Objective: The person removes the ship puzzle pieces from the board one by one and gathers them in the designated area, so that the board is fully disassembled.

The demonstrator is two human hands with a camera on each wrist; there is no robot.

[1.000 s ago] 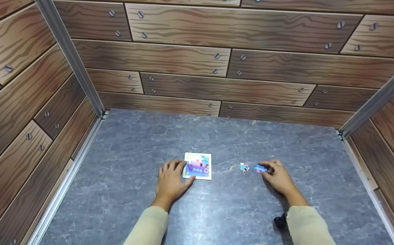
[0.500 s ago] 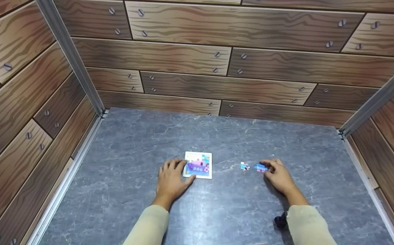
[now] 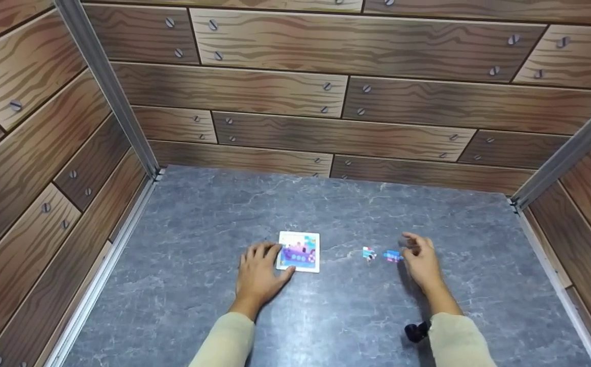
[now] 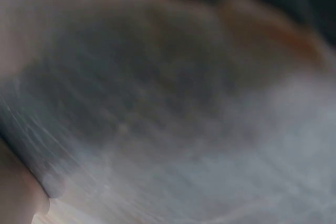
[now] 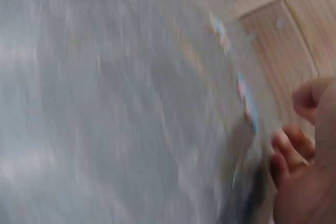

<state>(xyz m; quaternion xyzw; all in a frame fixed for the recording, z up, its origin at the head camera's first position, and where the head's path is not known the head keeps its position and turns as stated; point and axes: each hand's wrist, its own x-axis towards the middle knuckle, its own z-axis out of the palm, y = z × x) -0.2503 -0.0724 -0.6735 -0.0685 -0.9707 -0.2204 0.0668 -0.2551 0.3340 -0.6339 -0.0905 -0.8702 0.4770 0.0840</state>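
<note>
My left hand (image 3: pixel 259 272) rests at the left side of a square white-rimmed puzzle board (image 3: pixel 317 255), fingertips on its left edge and thumb at its lower edge. A pink, purple and blue picture fills the board. To the board's right lie a white and light-blue jigsaw piece (image 3: pixel 369 254) and a blue and pink jigsaw piece (image 3: pixel 391 256). Just right of the blue one, my right hand (image 3: pixel 422 267) hovers with bent, loose fingers and nothing between them. The right wrist view, though blurred, shows the blue piece (image 5: pixel 245 100) apart from the fingertips.
A grey marbled tabletop (image 3: pixel 203 204) extends around the hands. Wood-patterned panels (image 3: pixel 275 86) enclose it at the back and sides, with metal rails (image 3: pixel 117 102) at the corners. A small black object (image 3: pixel 416 332) shows at the right sleeve. The left wrist view is mostly blur.
My right hand has let go of the blue jigsaw piece and lifted away to the right, its fingers spreading. The left hand and board keep their places.
</note>
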